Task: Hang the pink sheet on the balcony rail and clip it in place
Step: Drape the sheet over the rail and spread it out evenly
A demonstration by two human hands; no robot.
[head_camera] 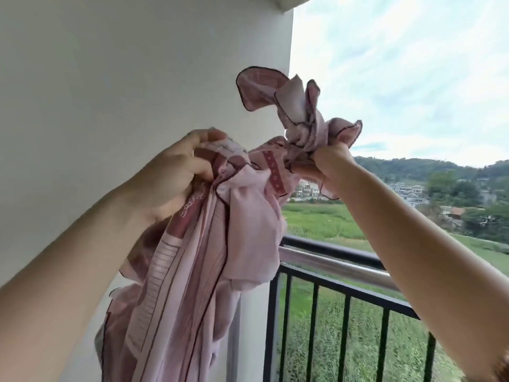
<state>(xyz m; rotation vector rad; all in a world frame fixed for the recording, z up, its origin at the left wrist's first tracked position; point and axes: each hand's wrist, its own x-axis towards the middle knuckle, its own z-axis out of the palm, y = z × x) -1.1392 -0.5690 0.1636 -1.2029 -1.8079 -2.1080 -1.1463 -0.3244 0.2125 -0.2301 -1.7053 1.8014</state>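
Observation:
The pink sheet (192, 271), pale pink with darker pink bands and a dark hem, is bunched and held up high in front of me. My left hand (176, 172) grips a gathered fold at its top left. My right hand (327, 164) is clenched on another bunch, with ruffled corners sticking up above the fist. Most of the cloth hangs down between my arms, in front of the wall corner. The balcony rail (330, 260), a steel bar over black metal bars, runs below and to the right; the sheet hangs beside its left end. No clips are in view.
A white wall (110, 78) fills the left half. Beyond the black railing bars (344, 326) lie green fields, houses, hills and a cloudy sky. The rail stretches away to the right under my right forearm.

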